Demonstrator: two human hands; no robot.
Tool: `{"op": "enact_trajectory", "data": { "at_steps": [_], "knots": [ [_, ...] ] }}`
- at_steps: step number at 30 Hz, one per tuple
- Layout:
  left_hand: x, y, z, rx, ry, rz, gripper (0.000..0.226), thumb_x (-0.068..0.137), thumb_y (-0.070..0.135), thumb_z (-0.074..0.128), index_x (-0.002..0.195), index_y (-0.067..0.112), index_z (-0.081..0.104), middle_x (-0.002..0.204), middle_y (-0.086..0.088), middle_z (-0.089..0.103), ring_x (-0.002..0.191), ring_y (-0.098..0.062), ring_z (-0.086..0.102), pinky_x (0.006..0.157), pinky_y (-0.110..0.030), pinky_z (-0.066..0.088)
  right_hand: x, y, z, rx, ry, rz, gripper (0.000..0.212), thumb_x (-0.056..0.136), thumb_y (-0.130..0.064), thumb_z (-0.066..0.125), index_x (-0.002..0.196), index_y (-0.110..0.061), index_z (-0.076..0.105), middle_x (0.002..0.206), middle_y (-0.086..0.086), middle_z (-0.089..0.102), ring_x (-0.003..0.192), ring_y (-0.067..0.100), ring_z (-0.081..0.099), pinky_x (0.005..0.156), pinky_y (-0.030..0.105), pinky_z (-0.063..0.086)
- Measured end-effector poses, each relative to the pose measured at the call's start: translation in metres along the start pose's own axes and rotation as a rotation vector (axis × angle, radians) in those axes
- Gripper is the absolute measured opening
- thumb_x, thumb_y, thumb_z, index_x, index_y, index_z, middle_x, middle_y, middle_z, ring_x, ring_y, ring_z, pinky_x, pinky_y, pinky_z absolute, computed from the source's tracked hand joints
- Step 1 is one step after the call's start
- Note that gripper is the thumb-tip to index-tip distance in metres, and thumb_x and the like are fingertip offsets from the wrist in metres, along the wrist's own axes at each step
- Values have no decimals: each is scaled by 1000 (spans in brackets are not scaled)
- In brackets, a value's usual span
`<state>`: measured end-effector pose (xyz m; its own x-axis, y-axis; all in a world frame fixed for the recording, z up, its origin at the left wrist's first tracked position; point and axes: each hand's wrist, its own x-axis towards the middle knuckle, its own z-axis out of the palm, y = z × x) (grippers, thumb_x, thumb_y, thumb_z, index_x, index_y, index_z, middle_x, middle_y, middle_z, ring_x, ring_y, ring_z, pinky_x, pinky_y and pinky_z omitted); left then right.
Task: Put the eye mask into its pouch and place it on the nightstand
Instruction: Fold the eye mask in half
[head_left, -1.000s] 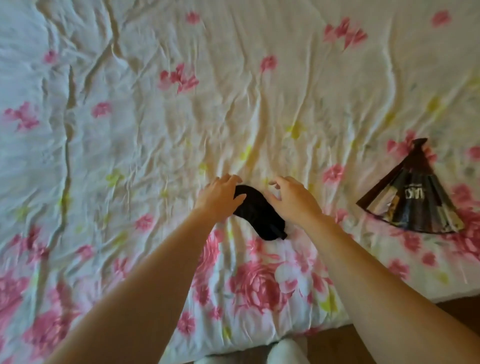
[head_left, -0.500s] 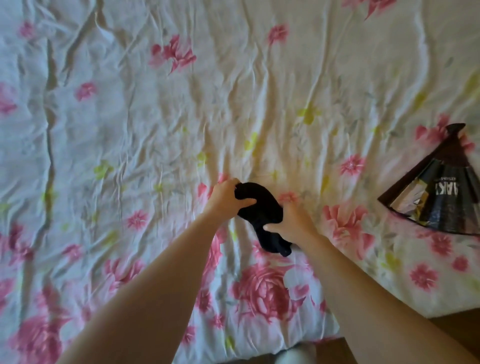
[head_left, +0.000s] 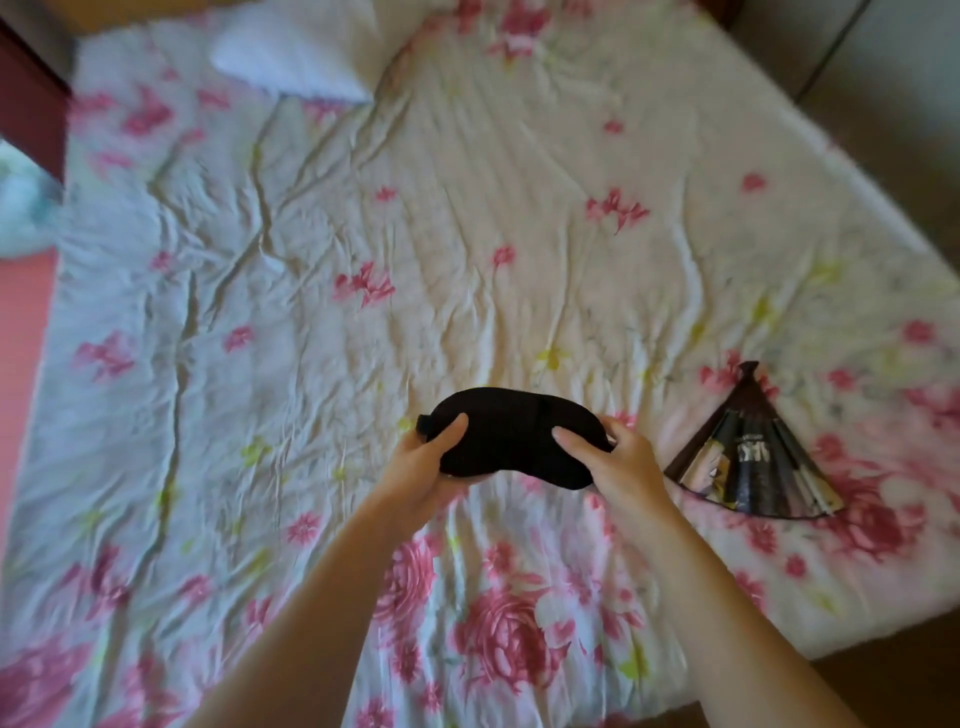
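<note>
Black eye mask (head_left: 511, 436) held up above the floral bedspread (head_left: 311, 312), stretched flat between the two hands. Left hand (head_left: 428, 467) closed on the mask's left end — thumb pressed across the front face, the other digits hidden underneath. Right hand (head_left: 618, 462) closed on the right end in the same manner, thumb on top, the rest wrapped behind. Both grips snug, neither slack. A small dark nub, perhaps part of the strap, poking out just beyond the left thumb; the strap itself not clearly visible.

Likely very light, soft and padded — no stiffness, prone to flop or fold if held at one end only. Matte cloth by the look of it, not slippery, nothing breakable. Best held as now, pinched at the two ends, then folded in half at the middle to slide into a narrow opening.

No pouch plainly identifiable. To the right of the mask, lying on the bedspread, a dark open folding fan (head_left: 750, 457) with printed panels. Far beyond the mask, near the head of the bed, a white pillow (head_left: 296, 52). Far left of the mask, a dark reddish piece of furniture (head_left: 31, 98) at the edge of view, possibly the nightstand, though too blurred to say.
</note>
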<state>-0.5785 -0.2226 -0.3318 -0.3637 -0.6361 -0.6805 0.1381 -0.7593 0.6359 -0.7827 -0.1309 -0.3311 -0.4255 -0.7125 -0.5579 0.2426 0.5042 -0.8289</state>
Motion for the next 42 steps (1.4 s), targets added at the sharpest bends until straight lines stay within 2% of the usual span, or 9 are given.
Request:
{"op": "enact_trajectory", "data": {
  "at_steps": [3,8,10,15,22,30,35,39,42],
  "knots": [
    [-52,29,32,-147,-35,55,47,84,17,67,128,1,59,123,-24,70,114,-39,68,97,-57,53,-40,-44,-3,234,28,13,26,80,-17,81,103,-11,71,98,10,77,90,22,75,77,41,60],
    [-132,50,69,-310,-37,152,52,81,18,66,131,3,59,124,-22,70,115,-37,67,93,-53,55,-107,-93,1,663,-45,141,19,90,-14,69,108,-10,69,93,6,78,96,21,70,85,34,51],
    [-156,51,77,-363,-22,181,48,87,16,64,134,4,57,127,-23,68,116,-38,67,89,-52,58,-129,-102,5,728,-90,155,19,92,-15,65,110,-11,68,99,6,78,101,21,69,93,34,48],
    [-198,47,91,-390,-50,318,50,96,15,59,144,28,49,139,-17,59,123,-34,62,94,-50,56,-163,-124,6,647,-110,33,19,97,-14,58,113,-9,67,107,12,76,99,24,73,91,37,54],
    [-243,42,99,-466,-126,372,66,90,38,60,151,26,40,147,-17,52,126,-32,60,84,-40,60,-211,-138,10,591,-16,-105,27,100,-13,53,126,-7,61,114,12,71,108,25,69,92,38,55],
    [-277,22,71,-463,-148,350,47,104,35,45,150,25,41,145,-16,52,127,-33,57,78,-38,60,-262,-119,22,500,66,-137,31,104,-17,47,130,-5,59,117,11,69,106,21,68,79,28,56],
    [-296,15,63,-450,-119,352,46,104,37,45,146,18,46,144,-18,55,125,-31,60,81,-37,60,-281,-117,26,375,79,-239,29,104,-23,45,126,-10,59,116,7,68,109,21,66,92,34,54],
    [-309,24,67,-450,-83,382,50,103,38,44,146,11,47,142,-20,57,125,-31,61,88,-39,57,-288,-128,36,158,105,-360,39,103,-34,44,134,-14,56,128,6,64,121,25,60,107,46,47],
    [-318,30,78,-468,-85,407,44,104,34,44,142,12,50,139,-20,59,121,-31,63,84,-40,60,-296,-142,39,43,104,-463,43,104,-35,41,138,-11,52,132,4,60,125,22,56,108,41,45]
  ]
}}
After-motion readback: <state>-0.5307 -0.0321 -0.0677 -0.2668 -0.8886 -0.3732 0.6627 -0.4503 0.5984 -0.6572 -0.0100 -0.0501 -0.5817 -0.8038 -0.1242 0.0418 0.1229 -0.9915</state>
